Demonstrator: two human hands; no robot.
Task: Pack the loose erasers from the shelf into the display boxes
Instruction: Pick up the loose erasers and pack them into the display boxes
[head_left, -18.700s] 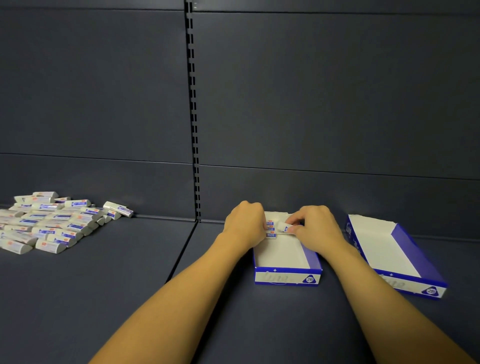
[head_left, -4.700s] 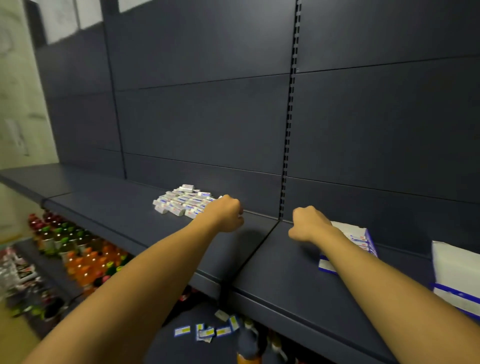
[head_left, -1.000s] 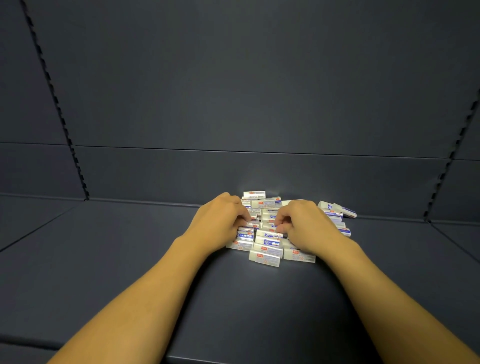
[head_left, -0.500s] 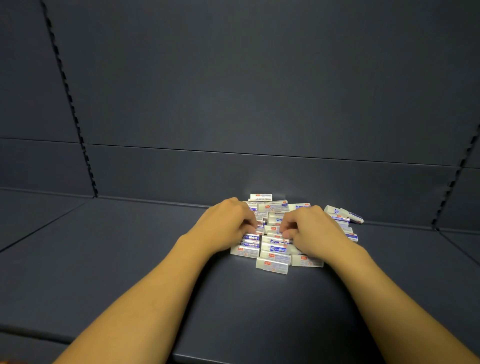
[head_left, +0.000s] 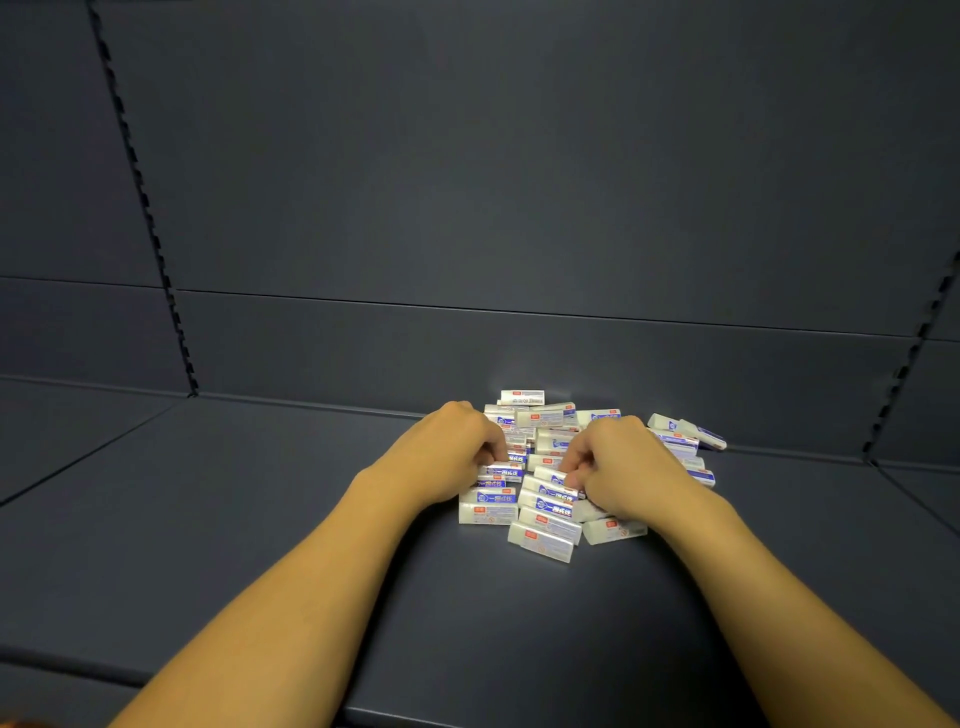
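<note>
Left hand (head_left: 457, 457) and right hand (head_left: 618, 467), fingers curled grasping erasers in the eraser pile (head_left: 545, 525), dark shelf (head_left: 208, 519)

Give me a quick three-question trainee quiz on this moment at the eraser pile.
1. True or false: a display box is in view.
2. Which hand is on the side of the pile nearest the two erasers lying apart? A left hand B right hand
3. Fill in: the pile lies on the dark ___, close to the back panel.

Key: 1 false; 2 B; 3 shelf.
</note>
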